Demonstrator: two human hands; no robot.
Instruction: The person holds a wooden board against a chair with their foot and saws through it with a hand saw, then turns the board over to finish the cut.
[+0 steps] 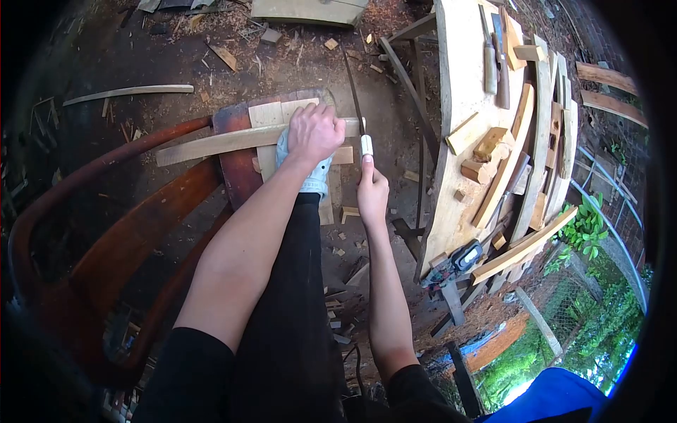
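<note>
Left fingers (321, 118) tight over curved pale wood (211, 144), right fingers (367, 162) round smooth white handle (366, 145)

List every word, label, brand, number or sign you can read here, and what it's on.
None can be read with certainty.
Light-blue perforated shoe, heel band: what looks like lettering, too small and blurred to read.
White handle of the long, dark-bladed hand tool: no lettering I can make out.
</note>
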